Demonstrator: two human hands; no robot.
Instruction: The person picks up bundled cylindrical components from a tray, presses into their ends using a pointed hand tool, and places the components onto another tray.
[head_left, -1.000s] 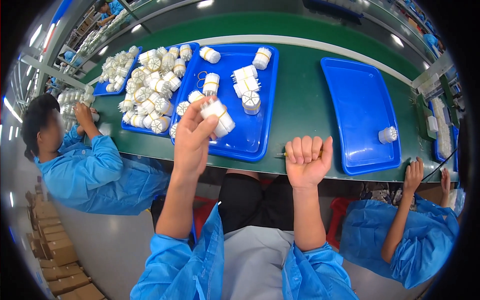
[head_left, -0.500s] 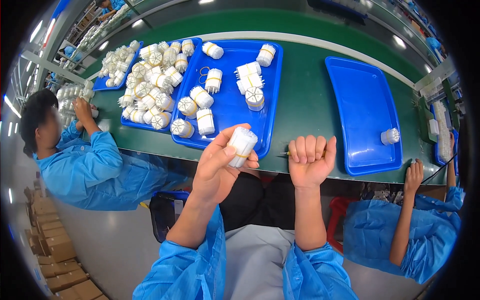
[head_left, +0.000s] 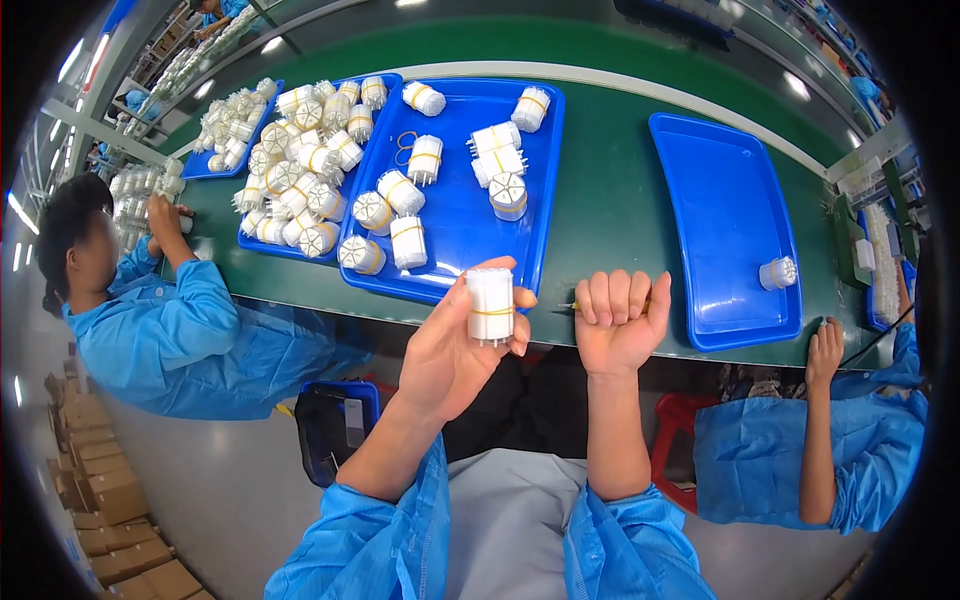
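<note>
The counter [head_left: 600, 200] is dark green and smooth, with a pale strip [head_left: 600, 80] along its far edge. A blue central tray [head_left: 460, 225] lies on it. Just left of the central tray, rim by rim, sits a second blue tray [head_left: 285, 253]; farther left of the central tray lies a third blue tray [head_left: 212, 174]. Well to the right of the central tray, set apart across green surface, lies a fourth blue tray [head_left: 725, 220], its near edge close to the counter's front edge.

The head-worn left fisheye looks down and forward over the nearby green bench [head_left: 605, 200].
</note>
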